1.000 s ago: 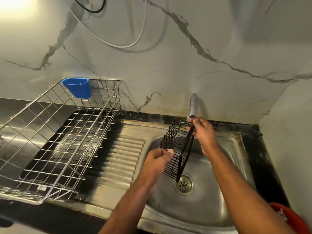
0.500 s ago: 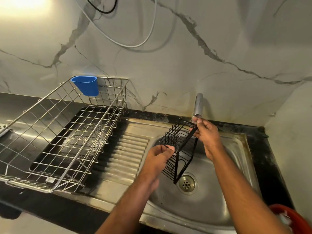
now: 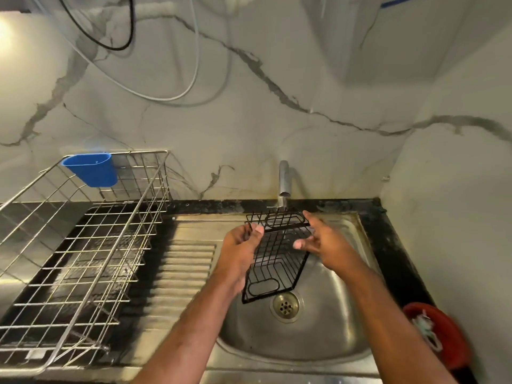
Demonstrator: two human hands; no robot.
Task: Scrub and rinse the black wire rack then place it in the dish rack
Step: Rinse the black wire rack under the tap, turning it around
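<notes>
The black wire rack [image 3: 277,256] hung over the sink [image 3: 327,328], just under the tap [image 3: 284,178], tilted so its far end sat near the spout and its near end dipped toward the drain [image 3: 286,305]. The left hand [image 3: 241,245] pinched the rack's left rim, thumb on top and fingers curled beneath. The right hand [image 3: 321,241] lay against the right side with fingers spread and mostly straight, steadying, not gripping.

It looked light and stiff, thin coated wire welded into a shallow basket, so it should keep its shape when turned. Wet coating would likely be slick (and the thin wires give little to press against), so the thicker frame bar along the rim seemed the best place to take hold, one hand on each long side. Whether water was running, I could not tell.

The dish rack [image 3: 83,245] stood on the surface to the left, well apart from the sink across the ribbed drainboard [image 3: 185,261]. It appeared to hold no dishes; a blue cup [image 3: 91,169] hung on its back rim, contents hidden. A red tub [image 3: 443,336] at the lower right held something pale and unclear.
</notes>
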